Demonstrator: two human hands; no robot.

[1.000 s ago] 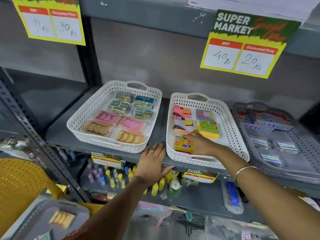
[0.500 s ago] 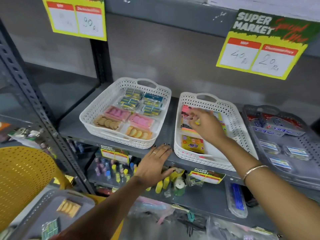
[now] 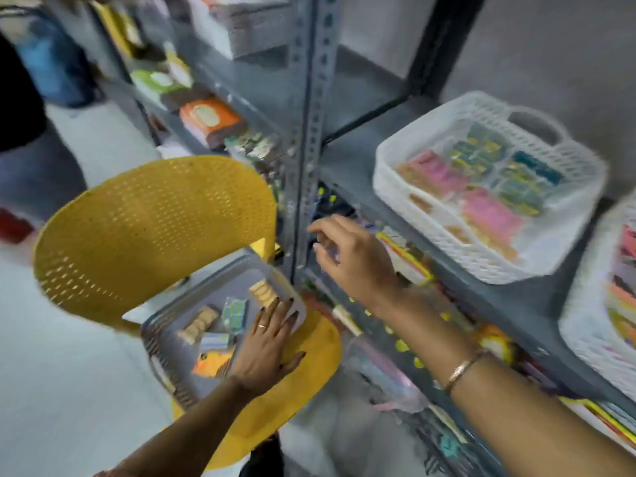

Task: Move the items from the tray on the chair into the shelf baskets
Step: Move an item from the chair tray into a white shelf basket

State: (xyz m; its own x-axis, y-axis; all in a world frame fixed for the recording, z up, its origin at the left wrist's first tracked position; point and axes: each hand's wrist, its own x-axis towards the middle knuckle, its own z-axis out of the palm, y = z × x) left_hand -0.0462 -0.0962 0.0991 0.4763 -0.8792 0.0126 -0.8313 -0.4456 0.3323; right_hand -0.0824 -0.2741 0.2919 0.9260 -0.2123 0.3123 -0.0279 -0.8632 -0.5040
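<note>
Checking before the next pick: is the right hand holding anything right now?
No. The right hand hangs empty in the air in front of the shelf post, fingers loosely spread, while the left hand lies flat on the grey tray.

Grey tray (image 3: 161, 342) sits on yellow chair (image 3: 144, 232); white basket (image 3: 406, 187) on shelf (image 3: 347, 156).

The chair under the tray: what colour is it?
Yellow, with a perforated back; the chair shows in the head view.

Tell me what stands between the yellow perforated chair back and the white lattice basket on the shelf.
A grey slotted metal shelf upright stands between the chair back and the basket, shown in the head view.
</note>
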